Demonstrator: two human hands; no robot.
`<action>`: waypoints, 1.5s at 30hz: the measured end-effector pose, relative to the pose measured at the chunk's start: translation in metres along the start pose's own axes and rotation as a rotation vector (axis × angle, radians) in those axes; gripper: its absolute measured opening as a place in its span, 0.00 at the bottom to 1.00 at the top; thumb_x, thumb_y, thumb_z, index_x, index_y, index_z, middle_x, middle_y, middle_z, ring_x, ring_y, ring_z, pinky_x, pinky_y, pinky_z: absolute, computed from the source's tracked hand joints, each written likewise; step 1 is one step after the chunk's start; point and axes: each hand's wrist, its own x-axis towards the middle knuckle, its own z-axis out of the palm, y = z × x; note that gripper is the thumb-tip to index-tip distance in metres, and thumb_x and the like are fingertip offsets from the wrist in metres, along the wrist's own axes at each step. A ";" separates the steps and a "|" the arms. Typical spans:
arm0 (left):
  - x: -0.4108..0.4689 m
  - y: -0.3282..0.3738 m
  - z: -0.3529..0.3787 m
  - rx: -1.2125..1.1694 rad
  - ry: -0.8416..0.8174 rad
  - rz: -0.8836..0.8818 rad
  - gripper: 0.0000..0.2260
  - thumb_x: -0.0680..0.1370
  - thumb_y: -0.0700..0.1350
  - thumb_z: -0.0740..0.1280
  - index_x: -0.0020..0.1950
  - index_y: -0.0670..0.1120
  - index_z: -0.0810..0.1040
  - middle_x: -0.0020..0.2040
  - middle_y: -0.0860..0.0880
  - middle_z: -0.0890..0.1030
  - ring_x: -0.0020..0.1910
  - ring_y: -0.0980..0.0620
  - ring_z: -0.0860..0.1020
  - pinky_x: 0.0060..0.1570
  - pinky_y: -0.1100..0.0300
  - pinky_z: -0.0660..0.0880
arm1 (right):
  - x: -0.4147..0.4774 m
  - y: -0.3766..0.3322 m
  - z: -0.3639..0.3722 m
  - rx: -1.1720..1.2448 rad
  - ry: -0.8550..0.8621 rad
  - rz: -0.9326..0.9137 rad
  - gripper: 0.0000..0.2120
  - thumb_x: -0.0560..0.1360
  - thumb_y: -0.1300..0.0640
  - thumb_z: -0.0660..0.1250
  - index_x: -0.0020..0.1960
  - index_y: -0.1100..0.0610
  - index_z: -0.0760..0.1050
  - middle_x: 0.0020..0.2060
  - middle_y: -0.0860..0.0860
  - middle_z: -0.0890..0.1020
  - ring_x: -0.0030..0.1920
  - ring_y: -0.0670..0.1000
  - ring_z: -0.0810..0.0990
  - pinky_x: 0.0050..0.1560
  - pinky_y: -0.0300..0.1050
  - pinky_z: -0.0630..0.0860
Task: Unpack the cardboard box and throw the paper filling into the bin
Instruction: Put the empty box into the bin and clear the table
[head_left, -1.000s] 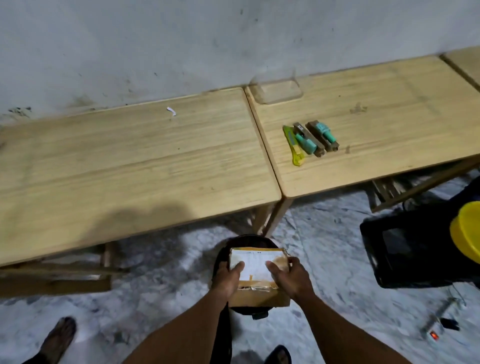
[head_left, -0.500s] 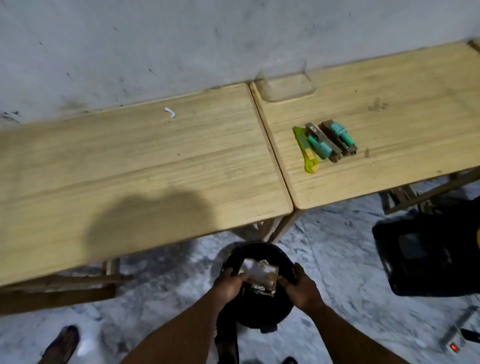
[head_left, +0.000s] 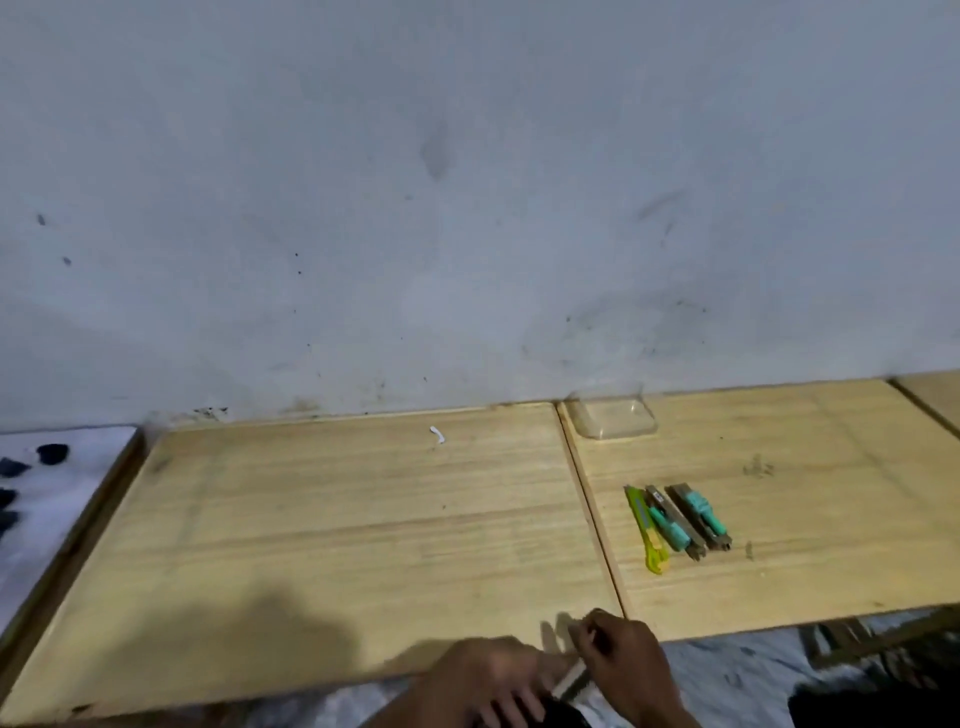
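Both hands are at the bottom edge of the view, just in front of the wooden table. My left hand and my right hand grip the small cardboard box between them. The box is blurred and mostly hidden by my fingers, so only a pale edge shows. A sliver of the black bin shows below my hands; its inside is hidden.
A second wooden table on the right carries a yellow-green cutter, two teal cutters and a clear plastic tray by the wall. A white scrap lies on the left table. A black object sits bottom right.
My view has tilted up to the wall. Both hands have lifted the box from over the bin to the table's front edge.
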 end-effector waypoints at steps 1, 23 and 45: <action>-0.003 0.012 -0.014 -0.025 0.002 0.031 0.15 0.72 0.59 0.63 0.49 0.50 0.78 0.50 0.49 0.83 0.40 0.52 0.80 0.48 0.56 0.73 | 0.014 -0.012 -0.009 0.035 0.014 -0.042 0.15 0.74 0.35 0.64 0.33 0.42 0.72 0.24 0.41 0.78 0.29 0.42 0.78 0.34 0.42 0.73; 0.110 -0.038 -0.180 0.672 1.337 0.207 0.33 0.79 0.65 0.48 0.80 0.50 0.51 0.81 0.47 0.47 0.80 0.47 0.42 0.75 0.39 0.42 | 0.276 -0.162 0.050 -0.189 -0.238 -0.438 0.28 0.73 0.53 0.69 0.72 0.49 0.66 0.63 0.51 0.73 0.62 0.55 0.75 0.57 0.50 0.75; 0.096 -0.031 -0.193 0.698 1.242 0.166 0.33 0.80 0.66 0.49 0.80 0.50 0.50 0.81 0.46 0.48 0.80 0.46 0.45 0.73 0.38 0.47 | 0.285 -0.176 0.091 -0.206 -0.184 -0.493 0.15 0.74 0.62 0.64 0.59 0.54 0.79 0.56 0.57 0.82 0.56 0.59 0.80 0.53 0.48 0.77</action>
